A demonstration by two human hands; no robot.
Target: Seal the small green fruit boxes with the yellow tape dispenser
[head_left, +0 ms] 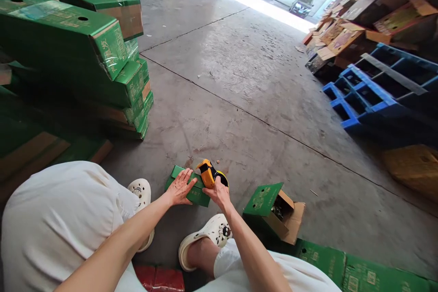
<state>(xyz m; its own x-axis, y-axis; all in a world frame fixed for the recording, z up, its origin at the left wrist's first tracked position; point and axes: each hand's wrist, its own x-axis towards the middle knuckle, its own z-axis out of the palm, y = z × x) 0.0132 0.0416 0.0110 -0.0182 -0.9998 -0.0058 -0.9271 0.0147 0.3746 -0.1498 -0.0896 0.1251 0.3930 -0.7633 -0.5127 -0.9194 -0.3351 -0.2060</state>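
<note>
On the floor between the shoes lies a small green cardboard box [197,196], its top flaps closed. My left hand [182,187] rests on the box's left part, fingers stretched out and spread. My right hand [219,194] is closed around an orange and black tape dispenser [207,173], which sits at the box's right end. A roll with a yellow rim shows beside my right fingers. Part of the box's right side is hidden by the dispenser and my right hand.
Right of my legs stands an open green carton [262,200] with small, unclear items inside. Stacked green cartons [112,50] rise at the left. Blue pallets [366,91] and piled cardboard boxes [345,39] are at the right. Red boxes [164,278] lie below me.
</note>
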